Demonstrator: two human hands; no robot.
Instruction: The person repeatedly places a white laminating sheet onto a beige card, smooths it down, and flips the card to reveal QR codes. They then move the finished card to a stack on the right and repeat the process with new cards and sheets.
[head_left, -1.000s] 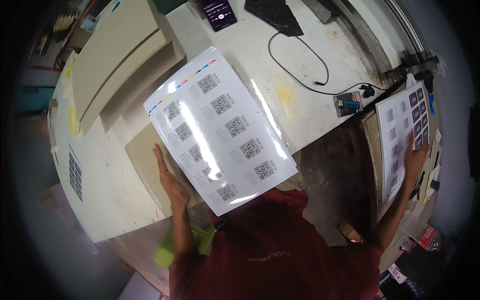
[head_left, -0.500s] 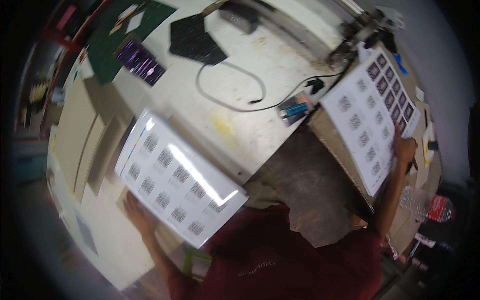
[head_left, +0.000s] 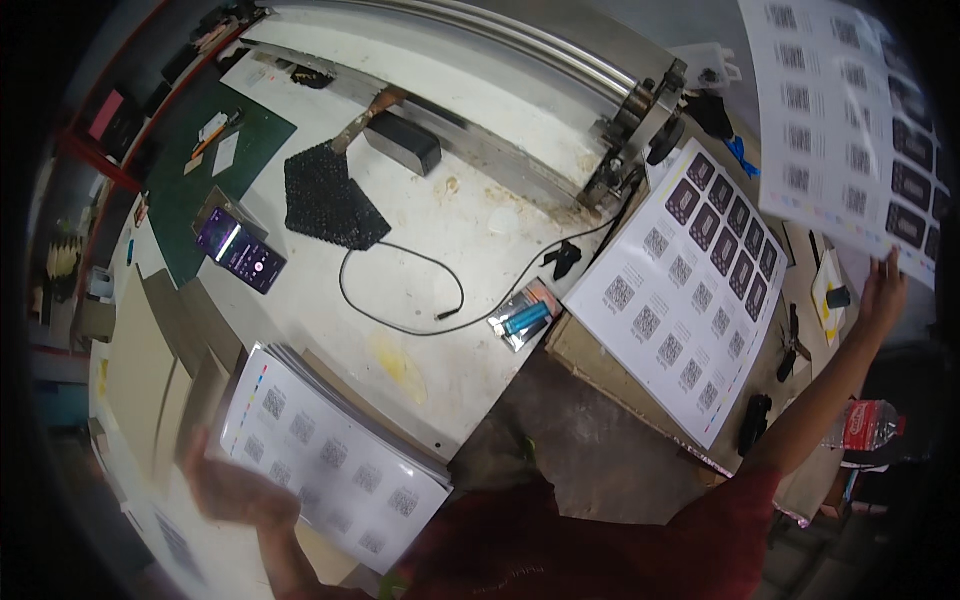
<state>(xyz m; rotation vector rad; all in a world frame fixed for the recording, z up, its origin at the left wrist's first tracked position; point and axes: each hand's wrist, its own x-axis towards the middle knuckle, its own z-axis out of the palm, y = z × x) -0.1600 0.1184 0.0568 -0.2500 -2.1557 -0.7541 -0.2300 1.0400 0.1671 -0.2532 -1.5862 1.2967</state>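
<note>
At the upper right, my right hand [head_left: 882, 292] pinches the lower edge of a printed sheet [head_left: 815, 110] and holds it raised. The sheet carries rows of square codes and dark label shapes. Below it to the left lies a pile of similar sheets [head_left: 690, 290] on a brown board surface. My left hand [head_left: 235, 490], smeared by motion, is at the left edge of a glossy stack of code-printed sheets [head_left: 340, 450] near my body. Whether its fingers grip any of that stack is not clear.
Beyond the stack, a grey cable [head_left: 400, 330], a blue lighter-like item [head_left: 525, 318], a black textured piece [head_left: 325, 195], a black box [head_left: 403, 142] and a phone [head_left: 240, 250] lie on the white table. A metal roller machine [head_left: 560, 50] spans the back. A bottle [head_left: 870, 425] lies at right.
My right hand has moved up and right, lifting a printed sheet off the right pile. My left hand has shifted along the left stack's edge. The view has turned slightly.
</note>
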